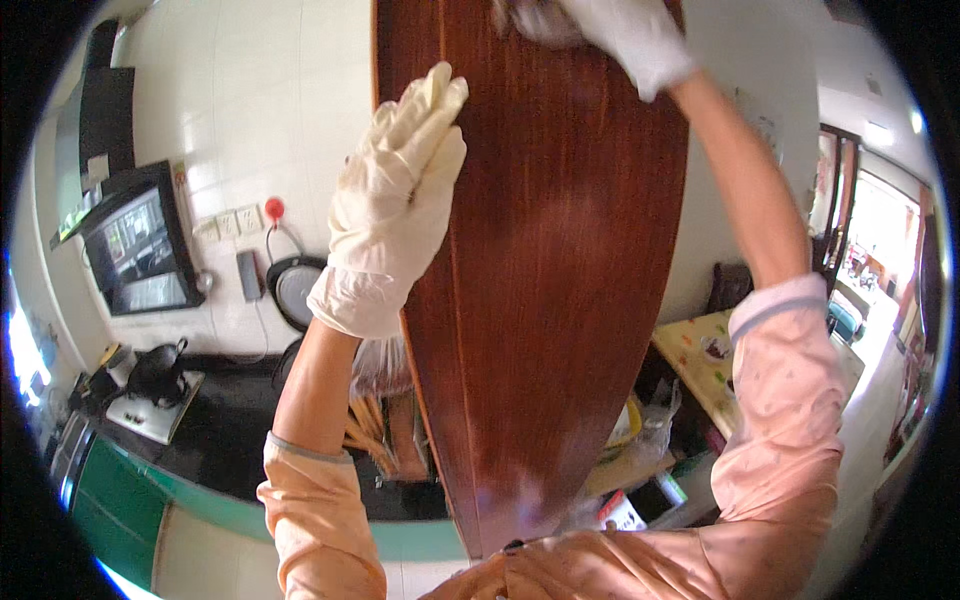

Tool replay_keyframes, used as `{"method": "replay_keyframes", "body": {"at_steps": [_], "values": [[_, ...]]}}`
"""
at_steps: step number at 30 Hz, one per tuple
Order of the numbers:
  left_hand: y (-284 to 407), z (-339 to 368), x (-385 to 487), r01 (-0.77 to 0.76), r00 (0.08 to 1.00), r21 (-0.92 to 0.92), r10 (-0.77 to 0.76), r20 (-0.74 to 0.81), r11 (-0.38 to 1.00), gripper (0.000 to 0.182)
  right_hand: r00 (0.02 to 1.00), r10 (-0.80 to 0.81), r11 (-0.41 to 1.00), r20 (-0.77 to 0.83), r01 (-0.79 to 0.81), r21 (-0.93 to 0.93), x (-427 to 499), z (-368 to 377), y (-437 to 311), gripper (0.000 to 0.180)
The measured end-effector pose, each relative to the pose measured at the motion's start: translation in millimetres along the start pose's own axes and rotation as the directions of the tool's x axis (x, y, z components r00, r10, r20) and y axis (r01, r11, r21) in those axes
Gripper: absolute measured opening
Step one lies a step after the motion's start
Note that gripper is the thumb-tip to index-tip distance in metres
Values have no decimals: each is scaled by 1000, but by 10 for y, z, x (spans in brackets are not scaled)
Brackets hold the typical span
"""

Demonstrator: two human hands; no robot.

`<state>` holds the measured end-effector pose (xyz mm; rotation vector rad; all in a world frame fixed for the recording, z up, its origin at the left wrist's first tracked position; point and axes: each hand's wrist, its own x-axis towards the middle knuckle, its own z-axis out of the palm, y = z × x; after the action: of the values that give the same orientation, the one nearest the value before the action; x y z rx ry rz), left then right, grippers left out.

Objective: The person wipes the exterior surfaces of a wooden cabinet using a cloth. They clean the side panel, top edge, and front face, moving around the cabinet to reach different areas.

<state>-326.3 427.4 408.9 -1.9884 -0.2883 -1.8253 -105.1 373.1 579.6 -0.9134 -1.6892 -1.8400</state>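
A tall reddish-brown wooden door or panel (562, 247) fills the middle of my view. My left hand (397, 187), in a cream-white glove, is raised over its left edge with the fingers stretched out; it holds nothing. Whether the palm touches the wood cannot be made out. Up at the top rim my right hand (626, 34), also in a white glove, is blurred and partly cut off by the frame. It is closed on a greyish cloth (536, 21) against the upper part of the wood.
On the left, a black wok (157, 367) stands on a stove (154, 416) set on a dark counter (232, 442), under a range hood (142, 240). Pans (296, 289) hang on the tiled wall. A table with a patterned yellow cover (694, 341) is at right.
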Motion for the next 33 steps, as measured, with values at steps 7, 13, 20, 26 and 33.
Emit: {"method": "replay_keyframes", "body": {"at_steps": [7, 13, 20, 26, 33], "values": [[52, -197, -592, 375, 890, -260, -424, -170, 890, 31, 979, -7, 789, -202, 130, 600, 492, 334, -127, 21], [-184, -979, -1641, 464, 886, 532, -372, -278, 708, 36, 893, -140, 941, -428, 255, 223, 137, 458, -1435, 19], [265, -861, -2151, 281, 953, 795, -254, -165, 538, 41, 971, -218, 635, -102, 220, 740, -1676, 373, -2811, 17], [719, -473, -2467, 724, 589, -37, -646, -486, 688, 37, 878, -403, 606, -259, 468, 643, -3353, 489, -4423, 36], [1409, -450, -2872, 897, 236, -213, -829, -506, 386, 30, 820, -568, 179, 77, 31, 983, -4352, 447, -5507, 43]]}}
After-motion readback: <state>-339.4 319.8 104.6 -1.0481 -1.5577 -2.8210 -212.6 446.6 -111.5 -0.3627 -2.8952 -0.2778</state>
